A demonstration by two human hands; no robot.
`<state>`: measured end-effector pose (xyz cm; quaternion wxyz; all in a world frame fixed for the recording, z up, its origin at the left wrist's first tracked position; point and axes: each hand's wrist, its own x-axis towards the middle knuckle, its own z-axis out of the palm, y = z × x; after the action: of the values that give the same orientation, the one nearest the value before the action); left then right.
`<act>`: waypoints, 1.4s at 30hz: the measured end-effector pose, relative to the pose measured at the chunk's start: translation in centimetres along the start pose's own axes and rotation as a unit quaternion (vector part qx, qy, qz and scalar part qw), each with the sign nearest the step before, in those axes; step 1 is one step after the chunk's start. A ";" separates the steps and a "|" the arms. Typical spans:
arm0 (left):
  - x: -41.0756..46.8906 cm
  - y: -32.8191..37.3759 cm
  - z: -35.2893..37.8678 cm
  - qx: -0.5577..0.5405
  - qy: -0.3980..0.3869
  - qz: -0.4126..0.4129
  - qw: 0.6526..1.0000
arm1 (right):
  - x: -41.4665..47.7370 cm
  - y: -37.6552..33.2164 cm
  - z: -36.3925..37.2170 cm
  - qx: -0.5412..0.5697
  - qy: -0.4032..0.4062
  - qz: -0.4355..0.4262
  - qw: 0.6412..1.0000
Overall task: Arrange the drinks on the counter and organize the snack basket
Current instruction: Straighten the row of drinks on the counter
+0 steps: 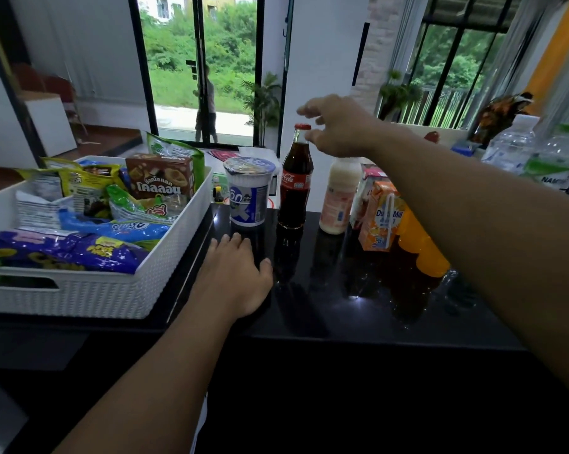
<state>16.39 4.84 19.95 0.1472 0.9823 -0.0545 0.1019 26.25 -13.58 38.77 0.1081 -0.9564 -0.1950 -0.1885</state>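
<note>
Currently right hand (335,126) hovers at the cola bottle (295,185), fingers (304,110) spread around its cap, contact unclear. Suggest gripping the neck and lifting straight: milk bottle (339,194) stands just beside. Left hand (237,276) flat on the surface (342,290), fingers straight. Basket (178,231) left of them, full of snack bags (80,250); cup (248,194) ahead, sealed.

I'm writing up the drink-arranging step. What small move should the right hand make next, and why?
Probably close the right hand round the neck of the cola bottle. It hovers open right beside the red cap, gripping nothing, while the left hand lies flat on the counter, so the bottle looks like its target.
</note>
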 end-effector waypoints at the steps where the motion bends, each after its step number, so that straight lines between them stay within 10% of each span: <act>1: 0.0 0.0 -0.1 -0.002 -0.008 -0.001 1.000 | 0.3 -0.3 0.3 0.000 -0.008 -0.001 1.000; 27: 0.8 -2.3 -0.7 -0.012 -0.044 0.060 0.997 | 0.9 -0.4 1.1 0.023 0.037 0.034 0.998; 36: 0.5 -1.9 -0.9 0.062 -0.022 -0.044 0.997 | 0.5 -2.3 1.9 -0.003 0.129 -0.040 0.991; 42: 0.5 -2.0 -1.2 0.063 -0.031 -0.038 0.997 | 0.7 -5.5 5.1 -0.068 -0.086 -0.119 0.987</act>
<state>16.96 7.05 20.66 0.0868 0.9937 -0.0156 0.0685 26.21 -6.98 35.12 0.0026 -0.9440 -0.3030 -0.1301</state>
